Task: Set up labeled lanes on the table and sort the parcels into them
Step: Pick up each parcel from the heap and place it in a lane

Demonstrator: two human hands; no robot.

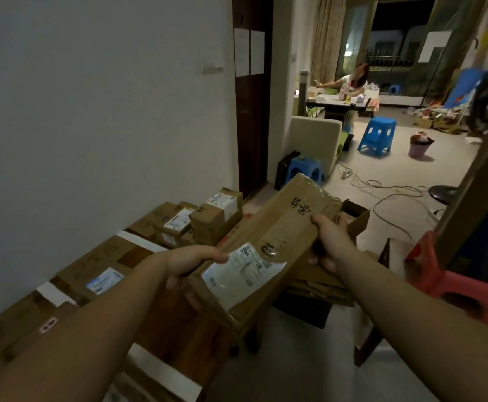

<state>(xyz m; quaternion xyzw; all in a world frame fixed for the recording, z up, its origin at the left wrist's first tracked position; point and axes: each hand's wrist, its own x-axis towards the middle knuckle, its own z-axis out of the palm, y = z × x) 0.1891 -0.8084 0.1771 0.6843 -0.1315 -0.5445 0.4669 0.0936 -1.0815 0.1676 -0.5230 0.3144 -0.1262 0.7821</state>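
I hold a long flat cardboard parcel [271, 242] up in front of me, tilted, with a white shipping label and handwritten characters on its top face. My left hand [190, 265] grips its near left edge, thumb over the top. My right hand [331, 239] grips its right edge. Below it runs the wooden table [184, 323] along the wall, divided by white tape strips [142, 242] into lanes. A flat parcel [100, 271] lies in one lane, and several small boxes [199, 219] are stacked at the far end.
An open cardboard box [356, 221] with more parcels sits on the floor past the table. A red stool [451, 282] stands at right beside a tall cardboard sheet [475, 198]. Blue stools [377, 134], cables and a person at a far table lie beyond.
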